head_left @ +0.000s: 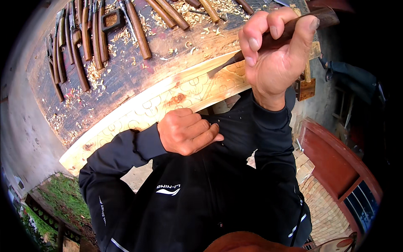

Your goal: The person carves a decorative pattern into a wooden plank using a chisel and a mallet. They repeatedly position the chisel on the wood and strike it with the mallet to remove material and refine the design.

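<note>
My right hand (279, 67), palm turned up, grips the dark wooden handle of a carving chisel (325, 19). Its metal blade slants down to the left, and the tip meets or hovers just over a long pale board (161, 107); I cannot tell which. Pencilled curved outlines and a brown knot mark the board's face. My left hand (187, 132) is closed in a fist by the board's near edge, in front of my dark jacket. Nothing sticks out of the fist; its palm side is hidden.
Several wooden-handled carving tools (86, 35) lie at the back left of the worn workbench (163, 50), around a small dark square box (113, 21). More handles (170, 14) lie along the far edge. Wood shavings (94, 71) litter the top. A wooden mallet (305, 88) is at the right.
</note>
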Motion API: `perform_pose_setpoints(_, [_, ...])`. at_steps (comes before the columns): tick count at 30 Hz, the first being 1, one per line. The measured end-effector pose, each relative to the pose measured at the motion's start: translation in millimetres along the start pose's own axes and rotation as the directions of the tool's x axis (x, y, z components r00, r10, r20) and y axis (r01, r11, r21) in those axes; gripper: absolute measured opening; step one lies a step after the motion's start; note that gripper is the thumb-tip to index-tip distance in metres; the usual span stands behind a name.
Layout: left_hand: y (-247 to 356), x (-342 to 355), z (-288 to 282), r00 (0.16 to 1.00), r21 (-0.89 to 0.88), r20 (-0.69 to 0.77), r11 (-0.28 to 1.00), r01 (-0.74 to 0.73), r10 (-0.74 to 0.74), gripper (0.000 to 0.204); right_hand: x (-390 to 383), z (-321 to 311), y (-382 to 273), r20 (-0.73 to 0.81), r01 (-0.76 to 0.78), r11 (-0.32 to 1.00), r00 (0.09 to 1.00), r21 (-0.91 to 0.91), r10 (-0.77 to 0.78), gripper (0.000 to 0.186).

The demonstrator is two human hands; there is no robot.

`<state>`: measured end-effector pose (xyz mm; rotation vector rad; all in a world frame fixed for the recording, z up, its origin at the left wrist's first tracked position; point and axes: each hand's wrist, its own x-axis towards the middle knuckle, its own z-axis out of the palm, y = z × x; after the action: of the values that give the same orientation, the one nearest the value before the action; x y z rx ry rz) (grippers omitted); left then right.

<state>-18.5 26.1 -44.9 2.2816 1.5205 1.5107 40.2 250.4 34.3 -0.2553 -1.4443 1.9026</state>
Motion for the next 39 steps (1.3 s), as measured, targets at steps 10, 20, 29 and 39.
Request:
perform_pose_setpoints(10, [-1, -3, 5, 0.999, -0.031, 0.007, 0.999, 0.034, -0.034, 0.024, -12, 13, -10, 0.052, 0.016, 0.999, 0.999, -0.033, -0.014, 0.067])
perform_pose_setpoints(20, [0, -4, 6, 0.997, -0.039, 0.053, 0.998, 0.050, -0.048, 0.022, -4, 9, 2, 0.100, 0.059, 0.991, 0.994, -0.117, -0.047, 0.066])
perform_pose_setpoints(29, [0, 12, -6, 0.889, -0.180, -0.231, 0.915, 0.360, -0.396, 0.014, -7, 40, 1, 0.128, 0.025, 0.982, 0.992, -0.187, -0.001, 0.057])
perform_pose_setpoints(39, [1, 9, 2, 0.505, -0.647, -0.170, 0.482, 0.591, -0.846, 0.040, -4, 83, 13, 0.052, -0.083, 0.948, 0.993, -0.308, 0.104, 0.025])
